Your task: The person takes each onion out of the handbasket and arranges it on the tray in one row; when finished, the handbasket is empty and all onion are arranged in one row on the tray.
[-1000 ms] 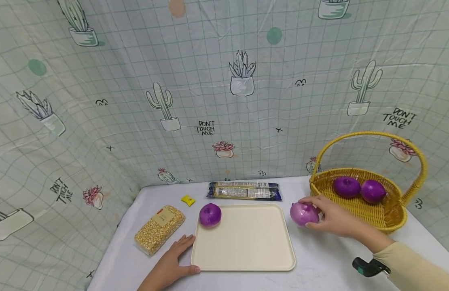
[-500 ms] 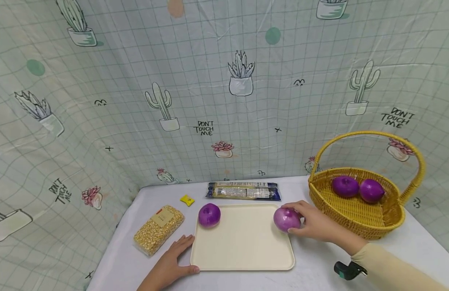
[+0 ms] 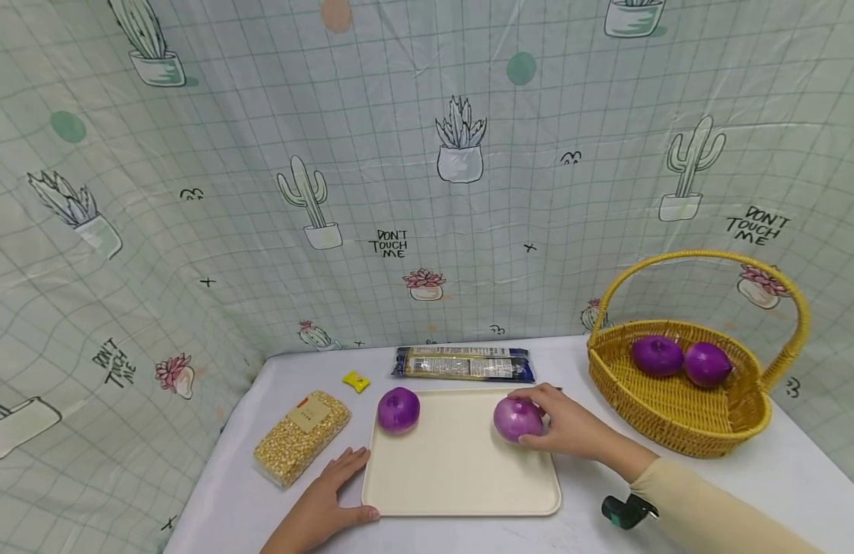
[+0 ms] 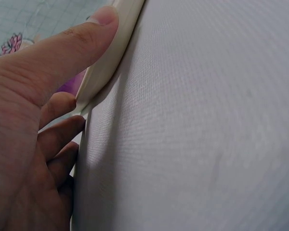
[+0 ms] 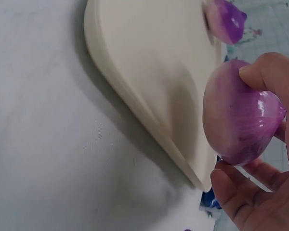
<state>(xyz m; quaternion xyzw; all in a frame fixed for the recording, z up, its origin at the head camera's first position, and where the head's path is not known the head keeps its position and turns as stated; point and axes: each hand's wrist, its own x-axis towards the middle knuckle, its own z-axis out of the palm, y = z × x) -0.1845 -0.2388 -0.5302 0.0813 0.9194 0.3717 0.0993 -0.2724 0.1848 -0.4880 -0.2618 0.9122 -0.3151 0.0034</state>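
Cloth hangs behind; the onion gripped by the right hand should be lowered gently, the tray touched by the outspread left hand.

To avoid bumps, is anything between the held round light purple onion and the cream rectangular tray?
Nothing visible: the right hand holds the light purple onion over bare tray; the dark purple onion sits far left.

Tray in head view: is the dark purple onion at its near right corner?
No, the dark purple onion sits at the far left corner of the tray.
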